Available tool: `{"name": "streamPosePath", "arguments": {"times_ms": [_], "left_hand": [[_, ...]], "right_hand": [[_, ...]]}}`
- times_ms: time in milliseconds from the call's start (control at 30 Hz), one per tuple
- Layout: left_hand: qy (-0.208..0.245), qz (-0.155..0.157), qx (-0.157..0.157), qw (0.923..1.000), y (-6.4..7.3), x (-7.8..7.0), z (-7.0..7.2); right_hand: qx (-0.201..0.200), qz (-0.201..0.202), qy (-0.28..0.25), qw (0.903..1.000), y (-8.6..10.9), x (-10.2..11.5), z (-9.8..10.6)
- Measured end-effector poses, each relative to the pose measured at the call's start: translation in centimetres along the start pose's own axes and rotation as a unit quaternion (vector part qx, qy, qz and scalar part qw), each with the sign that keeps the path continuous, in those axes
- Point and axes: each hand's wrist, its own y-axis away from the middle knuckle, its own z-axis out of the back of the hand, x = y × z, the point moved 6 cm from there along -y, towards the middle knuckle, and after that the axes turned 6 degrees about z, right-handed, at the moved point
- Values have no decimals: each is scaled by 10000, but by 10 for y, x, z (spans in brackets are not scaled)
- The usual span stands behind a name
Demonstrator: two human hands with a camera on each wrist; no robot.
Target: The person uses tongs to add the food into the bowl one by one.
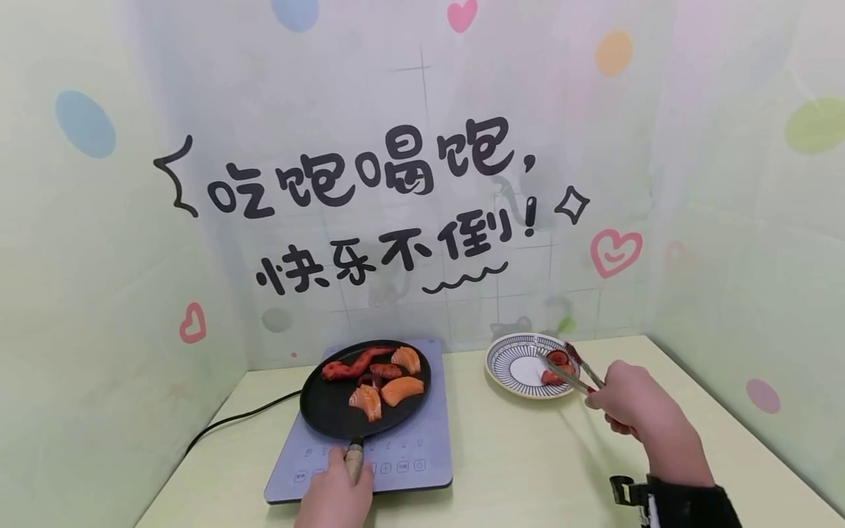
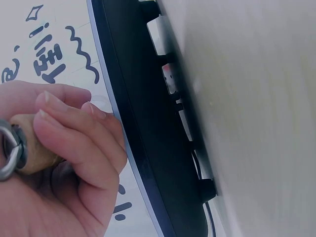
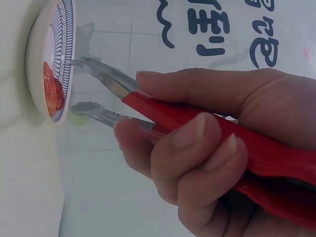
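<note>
My left hand (image 1: 335,497) grips the wooden handle (image 1: 354,460) of a round black frying pan (image 1: 323,414); in the left wrist view its fingers curl round the handle end (image 2: 37,143). Orange salmon slices (image 1: 403,390) and dark red pieces, one long and curved (image 1: 356,365), lie in the pan. In my right hand (image 1: 630,396) are metal tongs (image 1: 569,375) with red grips (image 3: 207,133). Their tips are apart with nothing between them in the right wrist view, near the rim of a patterned plate (image 1: 505,367). Red food pieces (image 1: 553,375) rest at the plate's right side.
Beneath the pan is a lavender induction cooktop (image 1: 422,440) with touch controls at its front. A black cord (image 1: 244,414) runs off to the left. The pale table (image 1: 502,455) is enclosed by a printed backdrop (image 1: 396,308) at the back and sides.
</note>
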Motion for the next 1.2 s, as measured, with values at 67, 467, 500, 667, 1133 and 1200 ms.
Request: {"name": "streamPosePath", "arguments": {"times_ms": [67, 467, 500, 667, 1133, 1200], "left_hand": [[-7, -11, -4, 10000, 0, 0, 0], [2, -90, -53, 9999, -1, 1, -1], [4, -90, -61, 9999, -1, 1, 0], [0, -83, -90, 9999, 0, 0, 0], [45, -67, -63, 9999, 1, 0, 0], [38, -64, -64, 10000, 0, 0, 0]], "right_hand": [[79, -25, 76, 9999, 2, -2, 1], [218, -189, 50, 9996, 3, -9, 0], [232, -190, 61, 9995, 3, -9, 0], [321, -199, 164, 9992, 1, -10, -1], [414, 90, 405, 9983, -3, -4, -16], [439, 195, 462, 9978, -4, 1, -19]]}}
